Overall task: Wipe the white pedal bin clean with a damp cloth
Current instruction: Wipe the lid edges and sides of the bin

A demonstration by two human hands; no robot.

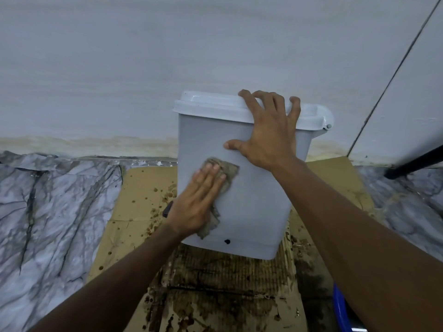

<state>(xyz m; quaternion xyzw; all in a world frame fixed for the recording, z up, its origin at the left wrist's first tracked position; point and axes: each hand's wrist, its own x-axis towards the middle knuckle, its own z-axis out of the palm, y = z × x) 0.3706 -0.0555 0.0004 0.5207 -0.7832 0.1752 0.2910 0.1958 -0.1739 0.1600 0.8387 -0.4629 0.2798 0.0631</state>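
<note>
The white pedal bin stands on stained cardboard, tilted a little, its lid closed. My left hand lies flat on a greyish-brown cloth, pressing it against the bin's near wall. My right hand grips the bin's top edge, fingers over the lid and thumb on the wall. A small dark spot shows low on the wall. A black pedal part peeks out behind my left wrist.
Brown-stained cardboard covers the marble-patterned floor. A white wall rises right behind the bin. A black leg slants in at the right. A blue rim shows at the bottom right.
</note>
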